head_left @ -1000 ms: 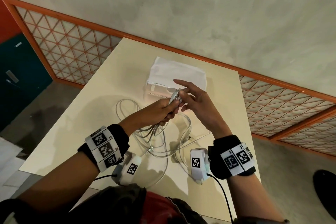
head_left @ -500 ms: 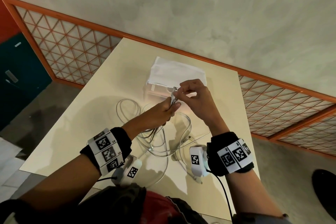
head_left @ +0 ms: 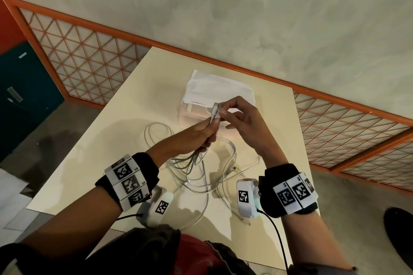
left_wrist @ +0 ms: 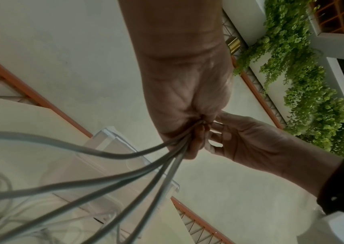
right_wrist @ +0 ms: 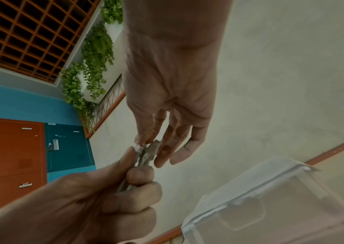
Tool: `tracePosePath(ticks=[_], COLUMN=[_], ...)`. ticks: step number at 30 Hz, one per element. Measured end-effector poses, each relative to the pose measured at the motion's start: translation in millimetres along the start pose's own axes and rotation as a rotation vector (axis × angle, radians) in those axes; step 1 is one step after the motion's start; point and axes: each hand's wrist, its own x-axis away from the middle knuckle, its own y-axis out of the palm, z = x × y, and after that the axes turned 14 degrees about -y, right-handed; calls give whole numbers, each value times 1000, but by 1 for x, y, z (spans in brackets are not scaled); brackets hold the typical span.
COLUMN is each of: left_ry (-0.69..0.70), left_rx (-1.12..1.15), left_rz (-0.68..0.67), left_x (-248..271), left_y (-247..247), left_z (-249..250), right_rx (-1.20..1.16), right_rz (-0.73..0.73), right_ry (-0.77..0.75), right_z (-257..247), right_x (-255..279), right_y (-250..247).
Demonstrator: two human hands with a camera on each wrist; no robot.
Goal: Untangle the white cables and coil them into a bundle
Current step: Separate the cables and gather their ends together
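Observation:
Several white cables lie in loose tangled loops on the cream table. My left hand grips a bunch of them in a fist just below their plugs, which stick up above it. The strands fan down out of the left hand as grey-white cables. My right hand pinches the plug tips between thumb and forefinger, its other fingers loosely spread. In the right wrist view the right hand touches the plugs above the left hand.
A clear plastic box with a white cover stands on the table just beyond my hands, also seen as the box. An orange lattice railing runs behind the table. One cable end reaches the near table edge.
The right hand's fingers, stretched out a second ago, have curled in onto the plug tips. Both hands have risen slightly and shifted away from me with the bunch.

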Motion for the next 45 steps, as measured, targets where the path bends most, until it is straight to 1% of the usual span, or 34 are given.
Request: tracePosePath(ticks=[4,7,11,12,14,16,17,18,20,22,23,24,26,28,32,33,35,37,38,40,43,45], left_ry=[2,-6,-81,-91,-77,-7,37,83,166,220,238,255,293,317,336,330,315,290,263,175,68,65], left_rx=[25,10,-62,-56,15,150,229,299,412,489,498,482,418,407,420,394,271,82,-21,-184,-321,-371], left_rz=[-18,-75,-164,-159,-118,-77,-70,-83,-138,-199,-223,-228,-193,-133,-7,40,196,352,383,319,210,136], left_x=[0,6,10,10,11,10,10,10,10,12,13,14,15,17,24,26,28,29,28,28,27,24], left_y=[0,-1,-11,-12,-10,-7,-6,-6,-6,-7,-7,-8,-11,-20,-49,-55,-61,-63,-63,-62,-51,-44], left_z=[0,3,5,4,5,9,12,16,26,34,37,38,37,35,35,33,27,18,13,8,5,2], right_rx=[-19,5,7,0,-54,-159,-211,-260,-283,-210,-178,-192,-167,-93,79,102,127,111,91,83,152,190], right_rz=[-9,-30,-63,-55,11,56,27,-42,-237,-423,-463,-468,-414,-376,-386,-373,-360,-362,-347,-294,-219,-166], right_ry=[-24,-39,-37,-36,-32,12,49,87,160,167,131,124,154,189,284,291,293,272,248,183,107,62], right_z=[1,3,4,4,5,7,9,11,11,9,9,9,16,27,54,60,64,58,53,39,19,7], right_x=[-1,-1,3,3,4,6,7,9,12,14,15,16,18,21,32,34,33,30,27,22,12,4], right_y=[2,2,4,5,11,18,21,23,31,42,48,53,56,51,30,24,16,11,10,9,12,17])
